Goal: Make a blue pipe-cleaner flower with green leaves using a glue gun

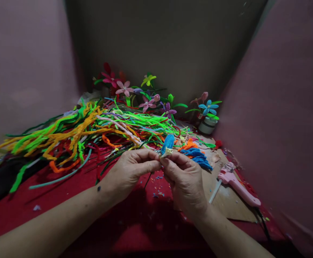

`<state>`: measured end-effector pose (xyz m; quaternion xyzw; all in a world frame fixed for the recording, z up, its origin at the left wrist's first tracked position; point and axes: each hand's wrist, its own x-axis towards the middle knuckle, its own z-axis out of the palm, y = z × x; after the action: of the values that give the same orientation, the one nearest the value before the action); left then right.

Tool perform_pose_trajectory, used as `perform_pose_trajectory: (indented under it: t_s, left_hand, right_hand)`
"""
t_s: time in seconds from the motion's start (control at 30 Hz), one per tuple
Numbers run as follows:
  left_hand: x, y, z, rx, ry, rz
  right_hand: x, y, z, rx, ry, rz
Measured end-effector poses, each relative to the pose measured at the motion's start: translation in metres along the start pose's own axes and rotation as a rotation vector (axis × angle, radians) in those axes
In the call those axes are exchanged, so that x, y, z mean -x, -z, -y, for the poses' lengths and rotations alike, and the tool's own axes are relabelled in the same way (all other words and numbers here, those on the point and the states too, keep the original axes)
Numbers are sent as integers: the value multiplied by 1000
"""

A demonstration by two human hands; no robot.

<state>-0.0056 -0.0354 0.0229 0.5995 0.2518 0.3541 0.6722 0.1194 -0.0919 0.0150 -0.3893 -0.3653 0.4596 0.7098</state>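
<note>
My left hand (133, 168) and my right hand (184, 177) meet over the red cloth, fingers pinched together on a small pipe-cleaner flower piece (167, 145) with a blue petal and a pale yellowish centre. A thin dark stem (147, 180) hangs down below my left fingers. Both hands are closed on this piece. A pile of blue petal loops (198, 157) and some orange ones (188, 145) lies just right of my hands.
A big heap of green, yellow, orange and pink pipe cleaners (72, 132) spreads across the red cloth (65, 200). Finished flowers (148, 102) stand at the back; a blue one (208, 106) sits by a small jar (207, 125). A pink glue gun (238, 186) lies on cardboard (231, 204) at right.
</note>
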Motion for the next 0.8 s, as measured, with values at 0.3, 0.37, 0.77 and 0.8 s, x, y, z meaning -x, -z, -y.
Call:
perform_pose_trajectory:
  t_s: [0.3,0.37,0.77,0.8]
  left_hand:
    - [-1,4,-5,12,-5,-36]
    - [-2,4,-8,38,-20,-51]
    - [-5,7,-14,173,-21,-104]
    - [-5,7,-15,190,-9,-110]
  right_hand:
    - [0,9,-4,37,-41,20]
    - [-3,11,-4,57,-55,8]
    - [7,20,10,278,-156,151]
    - [10,24,12,336,-167,175]
